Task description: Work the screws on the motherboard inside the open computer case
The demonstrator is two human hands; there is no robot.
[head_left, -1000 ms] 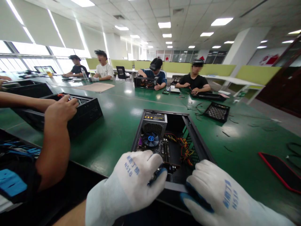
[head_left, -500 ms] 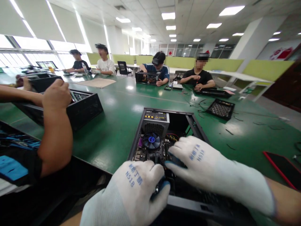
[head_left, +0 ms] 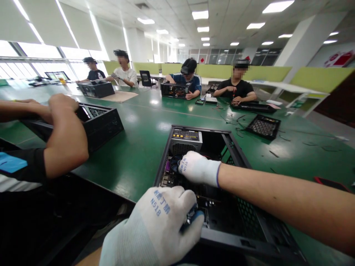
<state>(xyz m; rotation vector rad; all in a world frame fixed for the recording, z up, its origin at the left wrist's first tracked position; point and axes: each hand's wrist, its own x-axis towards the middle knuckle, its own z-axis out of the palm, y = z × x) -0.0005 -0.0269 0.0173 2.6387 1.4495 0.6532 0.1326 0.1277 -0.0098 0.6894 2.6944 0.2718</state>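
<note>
Computer case (head_left: 227, 238) lies open at the near edge of the table (head_left: 138, 147), left hand (head_left: 169, 218) curled, grip unclear, right hand (head_left: 192, 168) over the fan (head_left: 174, 162), fingertips hidden, in apparent inside work next calling for steadiness.

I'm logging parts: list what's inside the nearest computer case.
Power supply, purple connector, and a fan partly hidden by the right hand; what lies beneath the left hand is covered.

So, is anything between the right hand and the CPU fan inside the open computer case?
Nothing visible: the gloved right hand is over the CPU fan, hiding part of it, and the computer case is open there. The left hand sits nearer the person, out of the way. Any contact is hidden.
</note>
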